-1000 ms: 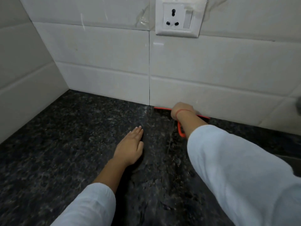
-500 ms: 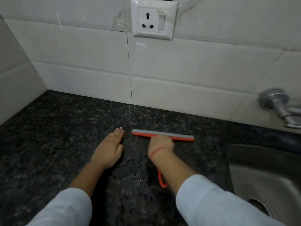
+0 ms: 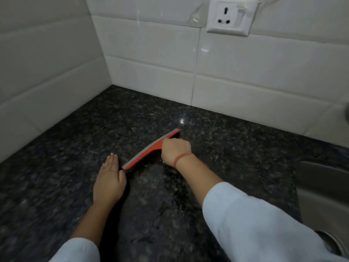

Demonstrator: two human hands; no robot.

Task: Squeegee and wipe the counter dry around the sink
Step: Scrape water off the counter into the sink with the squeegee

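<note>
A: Leftmost entry?
B: Left hand (image 3: pixel 109 178). Flat on the granite counter (image 3: pixel 56 167), fingers straight, holding nothing.
A: Next?
B: Orange squeegee (image 3: pixel 145 154), with a grey blade that appears to rest on the counter. Its long axis is diagonal. The near end lies just beside the left hand, and the far end slants away rightward toward the tiled wall (image 3: pixel 245 87).
A: Third?
B: Right hand (image 3: pixel 175 150). Clenched round the squeegee behind the blade, right of its middle. This hand is the one that controls the tool.
A: Rightmost?
B: Steel sink (image 3: pixel 321 186), well apart from the blade and to its right. Judgement: the stroke probably has to sweep rightward, keeping the blade broadside to the sink.
</note>
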